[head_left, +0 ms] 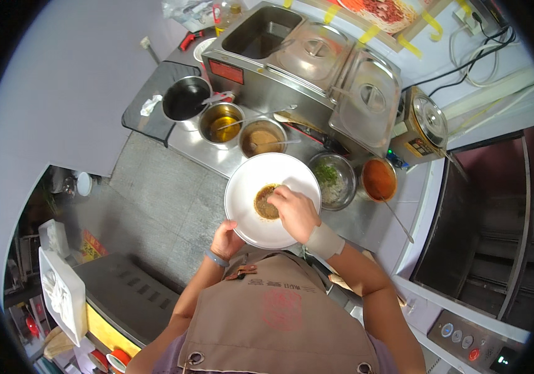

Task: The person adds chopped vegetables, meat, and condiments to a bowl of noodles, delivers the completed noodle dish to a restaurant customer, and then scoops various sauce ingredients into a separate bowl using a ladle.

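Note:
My left hand (227, 239) grips the lower left rim of a white bowl (243, 187), thumb on the rim. A small pool of brown sauce (266, 208) with bits in it lies at the bowl's middle. My right hand (295, 210) is over the bowl, fingers bunched at the sauce; whether they pinch anything cannot be seen. Beyond the bowl stand metal pots of dark liquid (185, 100), yellow oil (225, 133) and tan sauce (260, 138). To its right are a metal bowl (330, 180) of chopped greens and pale bits, and a pot of red-orange sauce (379, 177).
A stainless steel food warmer (267, 84) with lidded wells stands behind the pots. A spoon handle (400, 222) sticks out from the red sauce pot over the counter's right side. A lidded cooker (423, 121) is at the back right, a white tray (63, 294) at the lower left.

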A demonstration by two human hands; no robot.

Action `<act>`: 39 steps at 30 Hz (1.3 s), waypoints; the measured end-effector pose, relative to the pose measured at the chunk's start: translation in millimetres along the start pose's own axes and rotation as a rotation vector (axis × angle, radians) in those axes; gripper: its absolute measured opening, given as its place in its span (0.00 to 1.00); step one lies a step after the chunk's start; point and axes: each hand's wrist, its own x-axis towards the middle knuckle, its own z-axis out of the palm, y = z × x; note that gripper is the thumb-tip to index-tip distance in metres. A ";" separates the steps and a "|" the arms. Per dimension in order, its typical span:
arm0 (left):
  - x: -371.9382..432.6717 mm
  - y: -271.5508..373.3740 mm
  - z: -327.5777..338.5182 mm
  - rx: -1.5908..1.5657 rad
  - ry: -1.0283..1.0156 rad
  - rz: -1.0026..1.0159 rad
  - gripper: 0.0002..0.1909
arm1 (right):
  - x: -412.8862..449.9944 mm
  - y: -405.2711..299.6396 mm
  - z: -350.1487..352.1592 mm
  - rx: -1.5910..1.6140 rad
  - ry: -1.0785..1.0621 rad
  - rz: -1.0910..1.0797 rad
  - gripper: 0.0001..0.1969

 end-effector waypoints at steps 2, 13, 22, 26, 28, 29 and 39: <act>-10.5 3.2 4.2 -0.023 0.064 0.029 0.35 | 6.3 -8.4 -3.2 0.004 -0.060 0.000 0.06; -170.7 22.6 -50.4 -0.292 0.076 0.291 0.31 | 9.1 -151.3 55.2 0.167 -0.163 -0.328 0.07; -493.6 -155.7 -152.7 -0.588 0.000 0.739 0.31 | -207.9 -435.4 139.0 0.235 -0.517 -0.810 0.15; -607.9 -233.4 -182.4 -0.676 0.060 1.060 0.33 | -286.5 -535.6 190.6 0.266 -0.676 -1.049 0.12; -666.5 -266.2 -202.7 -0.730 0.118 1.177 0.33 | -321.2 -587.7 229.1 0.414 -0.913 -0.850 0.09; -696.8 -282.6 -215.0 -0.769 0.173 1.252 0.34 | -337.5 -615.1 251.2 0.512 -0.948 -0.832 0.06; -1005.6 -436.8 -335.3 -0.902 0.682 1.653 0.37 | -515.8 -973.1 566.3 0.651 -1.436 -0.326 0.10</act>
